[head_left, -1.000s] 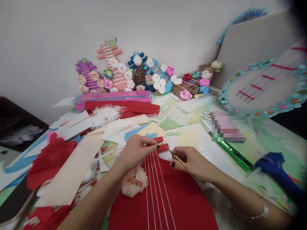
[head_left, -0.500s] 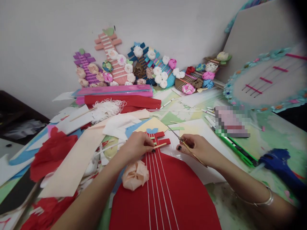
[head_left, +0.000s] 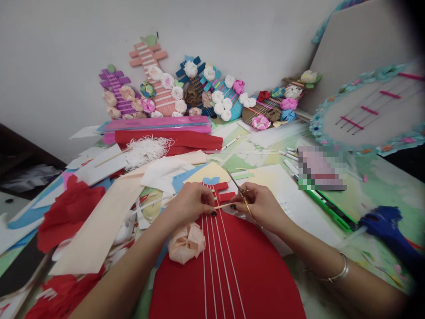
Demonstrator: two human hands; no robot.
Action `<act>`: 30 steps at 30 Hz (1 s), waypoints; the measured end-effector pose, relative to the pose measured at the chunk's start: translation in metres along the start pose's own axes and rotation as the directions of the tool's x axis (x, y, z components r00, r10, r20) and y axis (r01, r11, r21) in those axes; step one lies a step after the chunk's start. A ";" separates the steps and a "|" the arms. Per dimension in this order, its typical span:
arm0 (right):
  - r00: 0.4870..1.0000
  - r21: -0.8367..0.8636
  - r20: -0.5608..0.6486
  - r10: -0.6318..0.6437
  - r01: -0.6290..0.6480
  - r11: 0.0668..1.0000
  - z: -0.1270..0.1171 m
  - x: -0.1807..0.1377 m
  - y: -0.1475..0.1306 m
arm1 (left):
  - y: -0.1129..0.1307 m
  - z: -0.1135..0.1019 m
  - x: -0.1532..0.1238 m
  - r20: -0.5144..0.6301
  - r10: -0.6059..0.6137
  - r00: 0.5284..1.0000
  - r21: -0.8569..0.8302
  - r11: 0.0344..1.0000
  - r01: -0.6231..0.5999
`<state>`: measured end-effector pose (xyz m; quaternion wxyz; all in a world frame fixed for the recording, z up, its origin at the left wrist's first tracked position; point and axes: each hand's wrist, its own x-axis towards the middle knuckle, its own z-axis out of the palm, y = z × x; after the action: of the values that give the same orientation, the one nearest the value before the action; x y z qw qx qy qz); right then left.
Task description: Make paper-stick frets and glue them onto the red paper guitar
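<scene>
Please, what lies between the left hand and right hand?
In the head view, a thin, pale, straight strip runs from the left hand to the right hand.

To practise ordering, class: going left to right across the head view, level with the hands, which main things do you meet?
Crumpled red paper, cream paper strip, left hand, thin stick, right hand, green-and-black item, blue glue gun.

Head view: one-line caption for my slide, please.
Left hand and right hand, with scissors, hold a pale strip over a red lute model.
</scene>
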<state>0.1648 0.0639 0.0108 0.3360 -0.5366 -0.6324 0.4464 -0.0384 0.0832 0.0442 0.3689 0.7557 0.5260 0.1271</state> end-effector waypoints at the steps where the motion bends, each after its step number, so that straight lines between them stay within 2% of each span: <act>1: 1.000 0.004 0.005 0.005 -0.005 1.000 0.002 0.001 0.000 | 0.000 0.000 0.000 0.001 -0.002 1.000 0.005 1.000 0.002; 6: 1.000 -0.021 -0.025 -0.019 0.018 1.000 0.009 0.001 -0.002 | 0.004 -0.006 -0.001 0.009 0.004 1.000 0.018 1.000 -0.004; 14: 0.996 -0.061 -0.041 -0.079 0.076 0.995 0.008 0.003 -0.001 | 0.004 -0.031 -0.010 -0.061 -0.021 0.998 -0.010 1.000 0.020; 21: 0.998 -0.015 0.003 -0.065 0.065 0.998 0.006 0.004 -0.002 | 0.005 -0.033 -0.012 0.006 -0.077 0.997 0.035 0.996 0.076; 30: 0.998 -0.033 0.013 -0.068 0.068 0.997 0.007 0.003 -0.002 | 0.006 -0.031 -0.011 0.079 -0.054 0.995 0.072 0.996 0.048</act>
<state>0.1574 0.0655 0.0096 0.3381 -0.5177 -0.6598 0.4271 -0.0569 0.0852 0.0723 0.3665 0.7589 0.5340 0.0684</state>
